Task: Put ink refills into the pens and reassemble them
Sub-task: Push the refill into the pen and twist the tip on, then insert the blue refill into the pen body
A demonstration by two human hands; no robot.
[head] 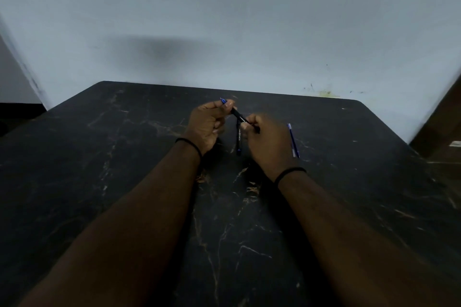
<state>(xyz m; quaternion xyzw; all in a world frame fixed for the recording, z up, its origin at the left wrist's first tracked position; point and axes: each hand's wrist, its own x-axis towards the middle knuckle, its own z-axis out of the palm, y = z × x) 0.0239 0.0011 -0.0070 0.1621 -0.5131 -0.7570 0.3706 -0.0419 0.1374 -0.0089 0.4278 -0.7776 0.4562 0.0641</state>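
Note:
A black pen (240, 117) is held above the table between both hands, slanting up to the left. My left hand (208, 123) pinches its front end, where a blue tip (223, 100) sticks out past the fingers. My right hand (268, 142) grips the rear end of the barrel. A second black pen (238, 142) lies on the table between the hands, pointing toward me. A thin blue ink refill (293, 141) lies on the table just right of my right hand.
The black marbled table (124, 157) runs to a pale wall (224, 20) at the back. A brown wooden piece (441, 127) stands at the right edge. Each wrist wears a black band.

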